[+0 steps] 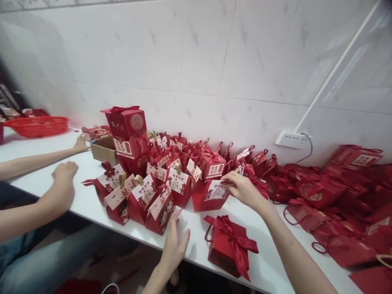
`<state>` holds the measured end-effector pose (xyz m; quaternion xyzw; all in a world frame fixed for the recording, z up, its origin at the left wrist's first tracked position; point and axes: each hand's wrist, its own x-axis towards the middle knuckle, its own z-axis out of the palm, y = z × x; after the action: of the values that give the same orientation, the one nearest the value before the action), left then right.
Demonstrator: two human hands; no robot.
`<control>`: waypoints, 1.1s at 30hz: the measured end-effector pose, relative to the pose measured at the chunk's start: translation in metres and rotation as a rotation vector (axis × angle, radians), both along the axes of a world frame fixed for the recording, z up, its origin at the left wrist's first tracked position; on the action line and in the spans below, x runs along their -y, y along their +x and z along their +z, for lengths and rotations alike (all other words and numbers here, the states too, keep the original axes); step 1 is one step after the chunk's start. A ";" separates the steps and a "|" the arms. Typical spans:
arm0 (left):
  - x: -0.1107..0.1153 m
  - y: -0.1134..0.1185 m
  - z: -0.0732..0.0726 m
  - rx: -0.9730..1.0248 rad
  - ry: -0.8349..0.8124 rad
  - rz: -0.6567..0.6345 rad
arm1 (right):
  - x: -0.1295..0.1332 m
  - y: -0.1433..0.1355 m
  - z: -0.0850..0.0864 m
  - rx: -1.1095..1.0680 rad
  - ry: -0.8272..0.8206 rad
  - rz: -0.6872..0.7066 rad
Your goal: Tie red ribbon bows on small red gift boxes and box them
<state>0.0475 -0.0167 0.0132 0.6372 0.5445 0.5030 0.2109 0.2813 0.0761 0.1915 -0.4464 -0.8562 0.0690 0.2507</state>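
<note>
My right hand (245, 188) pinches the upper right edge of a red gift box (200, 198) with a pale printed label, which rests on the white table. My left hand (176, 245) is at the table's front edge, thumb and fingers apart, holding nothing. Its fingertips are close to a red gift box (161, 212) with a printed figure on its side; whether they touch is unclear. In front of my right forearm lies a red box tied with a ribbon bow (231, 245). Several similar peaked boxes stand to the left in a tight group.
Three ribboned boxes (127, 124) are stacked beside a cardboard carton (104, 150). More red boxes (327, 196) pile up on the right. At left are another person's hands (65, 171) and a red plastic basket (38, 126). A power strip (292, 140) is on the tiled wall.
</note>
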 end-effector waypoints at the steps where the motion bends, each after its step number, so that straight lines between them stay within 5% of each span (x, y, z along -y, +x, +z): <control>1: 0.000 0.001 0.000 -0.020 -0.002 -0.003 | -0.007 0.008 0.000 0.019 0.005 -0.070; 7: 0.001 0.006 0.004 -0.260 0.100 0.010 | -0.040 0.021 -0.032 0.196 -0.026 -0.278; 12: 0.003 0.005 0.006 -0.356 0.153 0.038 | -0.036 0.006 -0.050 0.373 0.136 -0.402; 16: 0.004 0.006 0.007 -0.424 0.206 0.037 | -0.036 0.004 -0.051 0.536 0.174 -0.411; 29: 0.007 0.011 0.013 -0.540 0.256 0.011 | -0.058 -0.006 -0.054 0.523 0.170 -0.470; 31: 0.008 0.011 0.013 -0.552 0.250 0.008 | -0.056 -0.008 -0.045 0.525 0.169 -0.428; 33: 0.010 0.011 0.013 -0.560 0.243 0.009 | -0.050 -0.005 -0.018 0.526 0.167 -0.373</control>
<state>0.0589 -0.0264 0.0258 0.7693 0.5199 0.3702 -0.0275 0.2760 0.1264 0.1736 -0.5758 -0.7978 -0.1664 0.0650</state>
